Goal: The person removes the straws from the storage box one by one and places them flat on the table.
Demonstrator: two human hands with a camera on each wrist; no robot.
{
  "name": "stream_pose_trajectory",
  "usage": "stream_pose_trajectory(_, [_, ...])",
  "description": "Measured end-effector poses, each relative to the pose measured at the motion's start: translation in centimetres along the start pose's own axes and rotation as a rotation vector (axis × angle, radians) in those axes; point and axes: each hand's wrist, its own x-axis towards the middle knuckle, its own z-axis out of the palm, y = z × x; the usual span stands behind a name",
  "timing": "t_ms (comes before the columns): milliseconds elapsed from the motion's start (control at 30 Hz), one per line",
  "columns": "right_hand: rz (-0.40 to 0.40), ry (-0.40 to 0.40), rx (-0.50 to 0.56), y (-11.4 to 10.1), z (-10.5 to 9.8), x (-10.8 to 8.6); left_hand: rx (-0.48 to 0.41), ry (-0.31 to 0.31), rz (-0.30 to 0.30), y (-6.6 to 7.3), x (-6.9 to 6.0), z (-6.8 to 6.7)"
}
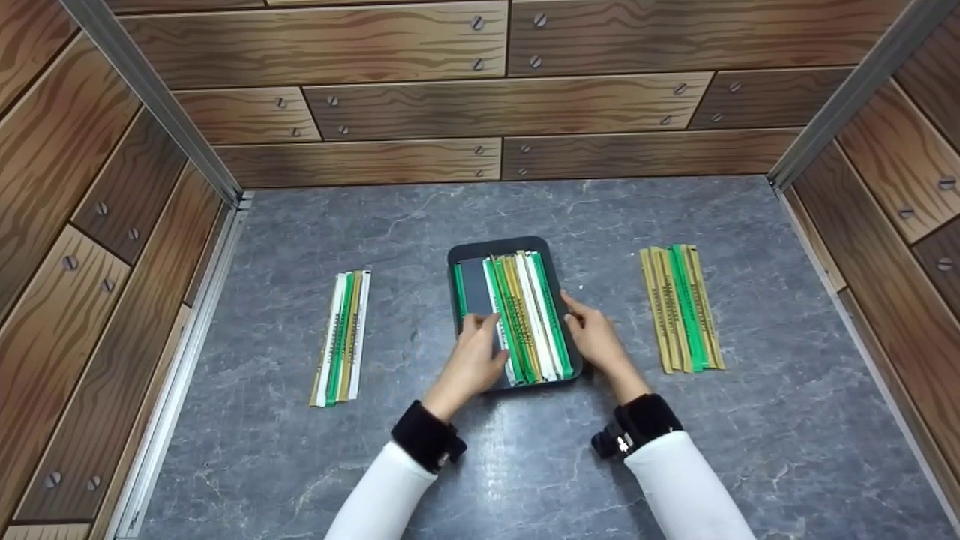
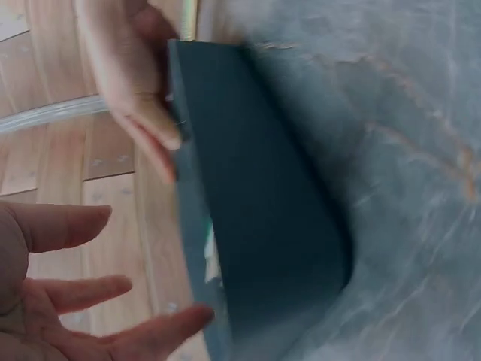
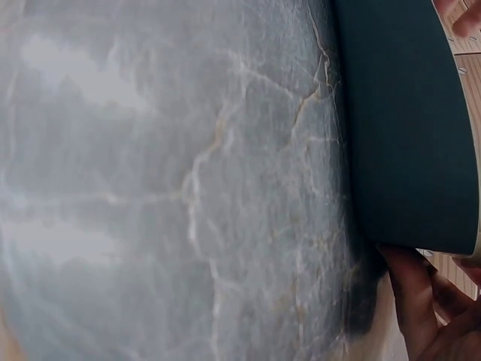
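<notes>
A dark tray (image 1: 551,262) holds several green, white and tan paper-wrapped sticks (image 1: 525,315), mostly toward its right, with one green stick (image 1: 460,289) along its left wall. My left hand (image 1: 472,360) is over the tray's left part, beside the sticks; in the left wrist view its fingers (image 2: 83,293) are spread near the tray's wall (image 2: 255,195), gripping nothing visible. Against the tray's right side, my right hand (image 1: 596,337) rests with its fingers extended; the right wrist view has this hand (image 3: 428,301) touching the tray's end (image 3: 413,135).
On the grey marbled surface (image 1: 247,465), a group of wrapped sticks (image 1: 343,337) lies left of the tray and another group (image 1: 681,307) lies to its right. Wood-patterned panels (image 1: 405,45) with metal corner strips (image 1: 165,120) stand at the back and both sides.
</notes>
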Motion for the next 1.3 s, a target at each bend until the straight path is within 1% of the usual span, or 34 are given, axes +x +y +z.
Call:
stream_pose_trajectory(133, [0.001,-0.001,0.006,0.0,0.0,0.0,0.019,0.014,-0.064,-0.3,0.9,1.3])
stream_pose_trajectory(200, [0.005,-0.004,0.007,0.0,0.0,0.0,0.029,0.035,-0.078,-0.7,1.3,1.8])
stream_pose_trajectory(267, [0.008,-0.007,0.008,0.0,0.0,0.0,0.036,0.044,-0.087,-0.9,1.6,2.2])
stream_pose_trajectory(333, [0.011,-0.005,0.009,0.0,0.0,0.0,0.053,0.057,-0.084,-1.1,1.8,2.5])
stream_pose_trajectory(433, [0.011,0.004,0.003,0.0,0.0,-0.1,0.119,0.062,-0.065,-1.3,1.9,2.9])
stream_pose_trajectory(600, [0.014,-0.002,0.000,-0.1,0.0,-0.1,0.288,0.070,0.015,-1.6,1.8,3.5])
stream_pose_trajectory(700, [0.014,-0.003,0.007,-0.1,0.0,-0.1,0.358,0.088,0.048,-1.7,1.8,3.8])
stream_pose_trajectory(767, [0.010,0.009,0.004,-0.1,0.0,-0.1,0.387,0.123,0.064,-1.8,1.8,4.0])
stream_pose_trajectory(900, [0.002,0.009,-0.003,-0.2,0.0,-0.1,0.408,0.195,0.068,-2.1,1.9,4.4])
stream_pose_trajectory(967, [-0.001,0.010,-0.007,-0.2,0.0,-0.1,0.410,0.213,0.058,-2.2,1.9,4.5])
stream_pose_trajectory(1033, [-0.004,0.008,-0.007,-0.1,0.0,-0.1,0.411,0.210,0.043,-2.3,2.0,4.5])
stream_pose_trajectory(1167, [-0.002,0.007,0.001,-0.1,-0.1,-0.1,0.417,0.184,0.013,-2.3,2.1,4.5])
stream_pose_trajectory(1300, [0.001,0.002,0.003,-0.2,-0.1,-0.1,0.399,0.161,-0.042,-2.2,2.4,4.3])
